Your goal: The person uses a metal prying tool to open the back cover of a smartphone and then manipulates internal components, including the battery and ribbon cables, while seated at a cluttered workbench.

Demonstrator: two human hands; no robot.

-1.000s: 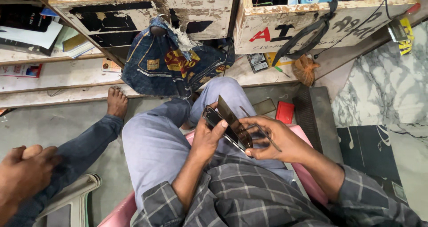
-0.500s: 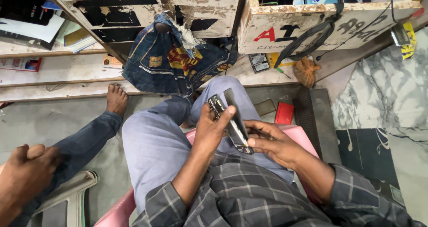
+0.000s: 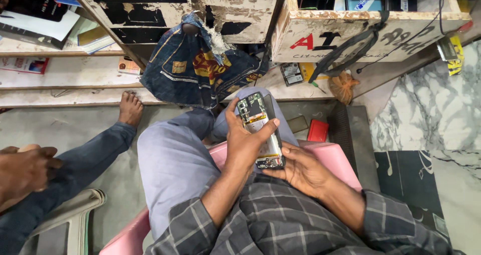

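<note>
While both hands grip the opened phone (image 3: 260,130), left hand (image 3: 243,145) wrapped, right hand (image 3: 300,170) cupping, drawer (image 3: 371,32) contents unclear.

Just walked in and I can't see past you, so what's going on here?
A seated person holds an opened phone over their lap, its circuit board showing. The left hand grips it from the side, thumb across the board, while the right hand supports it from beneath. Another person's hand rests at the left, their leg stretched across the floor. A blue bag hangs from the worn wooden drawers ahead.
</note>
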